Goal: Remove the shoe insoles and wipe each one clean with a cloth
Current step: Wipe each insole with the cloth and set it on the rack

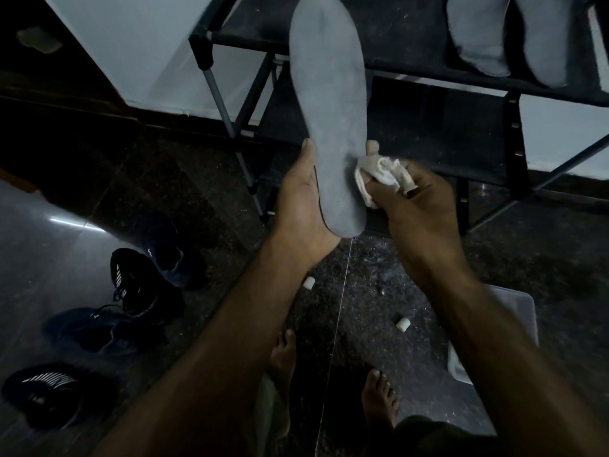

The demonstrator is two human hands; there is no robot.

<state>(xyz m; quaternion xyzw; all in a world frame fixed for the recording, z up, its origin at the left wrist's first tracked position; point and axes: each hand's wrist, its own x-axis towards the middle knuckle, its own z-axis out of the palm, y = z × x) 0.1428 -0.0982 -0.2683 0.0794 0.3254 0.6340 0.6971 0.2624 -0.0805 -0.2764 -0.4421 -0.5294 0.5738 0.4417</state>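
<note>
Fingers of the left hand [303, 206] curl behind the heel end of a grey insole [329, 110], thumb along its left edge, holding it upright. Right of it, the right hand [418, 206] pinches a bunched white cloth [382, 179] against the insole's right edge. Two more insoles [507, 34] lie on the black shoe rack [412, 37], above and right of the fingers. Four dark sneakers [131, 282] sit on the polished dark floor [543, 245], lower left. Two small white plugs [402, 324] lie below the hands.

Home entryway: shoe rack [428, 90], sneakers [138, 285].
</note>
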